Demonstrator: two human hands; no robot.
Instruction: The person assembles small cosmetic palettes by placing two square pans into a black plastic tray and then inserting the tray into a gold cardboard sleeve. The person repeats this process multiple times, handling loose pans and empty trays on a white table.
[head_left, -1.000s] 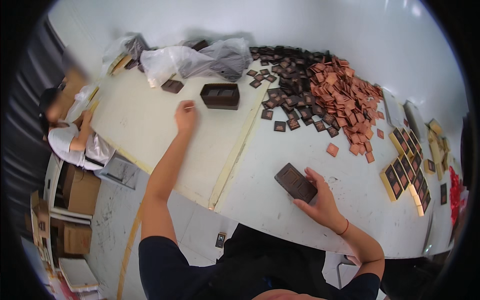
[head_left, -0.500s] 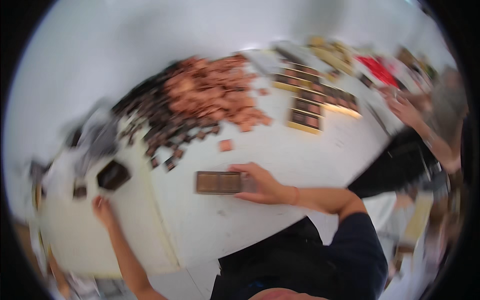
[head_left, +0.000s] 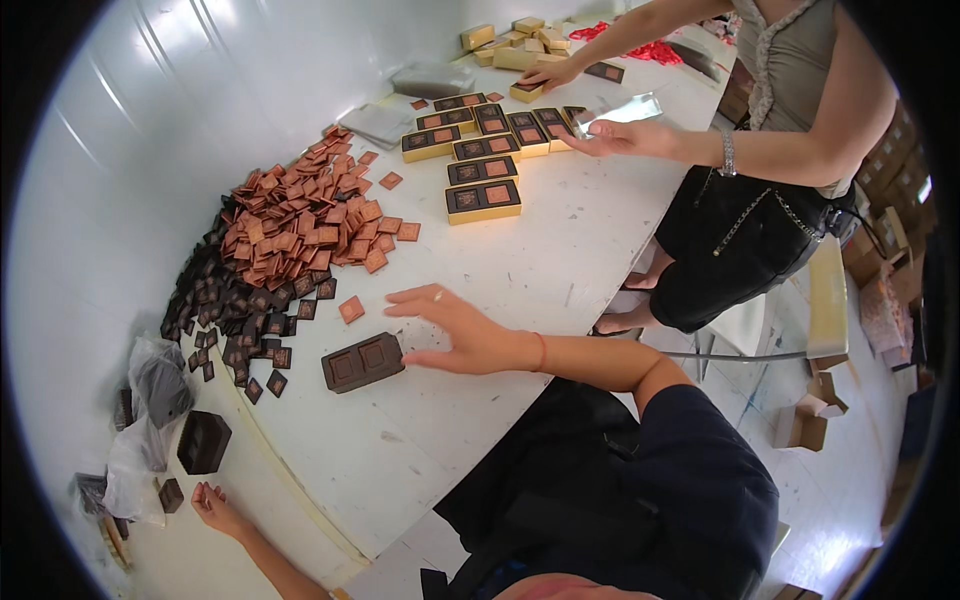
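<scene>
My right hand [head_left: 455, 332] is open above the white table, thumb and fingers spread. Just off its fingertips lies a dark brown tray insert [head_left: 362, 362] with two square recesses, both without a tile in them. My left hand [head_left: 218, 510] hovers at the lower left with bent fingers drawn together; whether anything small sits between them is hidden. Close above it is a dark hexagonal block [head_left: 204, 442], with a smaller dark block [head_left: 171, 495] beside that. One copper-coloured square tile [head_left: 351, 309] lies alone behind the tray insert.
Copper square tiles [head_left: 300, 215] are heaped against the wall, with dark square tiles [head_left: 240, 330] spilling in front. Gold-sided boxes [head_left: 484, 213] holding tile pairs stand further back. At the right, a co-worker's hand [head_left: 625, 138] holds a shiny clear cover [head_left: 625, 112]. Plastic bags [head_left: 140, 450] lie left.
My right hand has let go of the tray insert and spread its fingers. The view has swung, so more of the co-worker shows. My left hand remains near the hexagonal block.
</scene>
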